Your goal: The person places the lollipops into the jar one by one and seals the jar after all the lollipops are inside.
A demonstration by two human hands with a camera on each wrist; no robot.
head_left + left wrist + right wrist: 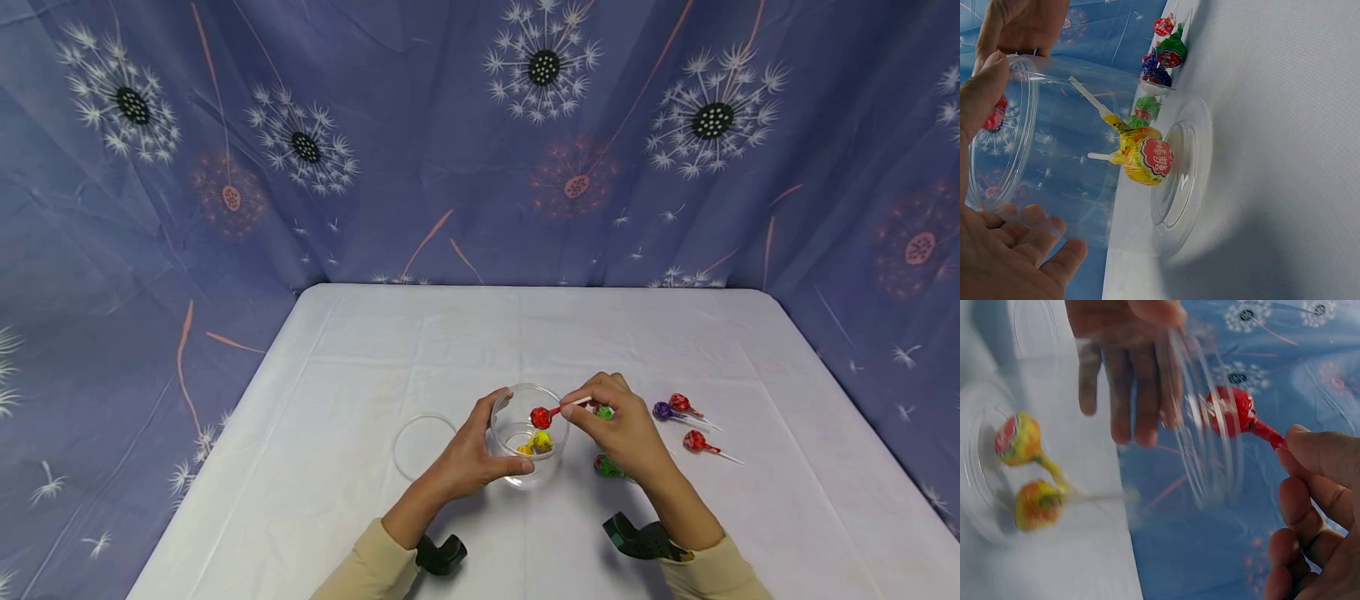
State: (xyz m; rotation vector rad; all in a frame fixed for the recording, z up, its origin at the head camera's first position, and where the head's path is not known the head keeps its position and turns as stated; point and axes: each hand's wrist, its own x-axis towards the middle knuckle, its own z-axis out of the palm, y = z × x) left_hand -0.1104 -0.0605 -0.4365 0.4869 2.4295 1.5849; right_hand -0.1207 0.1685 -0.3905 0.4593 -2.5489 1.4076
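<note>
My left hand (pixel 472 454) grips a clear plastic jar (pixel 1072 206) round its rim, thumb on the near side and fingers on the far side. Two yellow lollipops (pixel 1147 156) lie at the bottom of the jar, their sticks pointing toward the mouth. My right hand (pixel 618 425) pinches a red lollipop (pixel 1232 412) by its stick, between thumb and index finger. Its wrapped head is at the jar's mouth, seen against the opening in the head view.
Left of the jar lies a clear ring-shaped lid (pixel 405 425). Green lollipops (pixel 607 467) lie partly hidden by my right hand. Further right are a purple lollipop (pixel 663 411) and two red lollipops (pixel 696 442) on the white-covered table (pixel 337 350). A patterned curtain (pixel 420 167) hangs behind.
</note>
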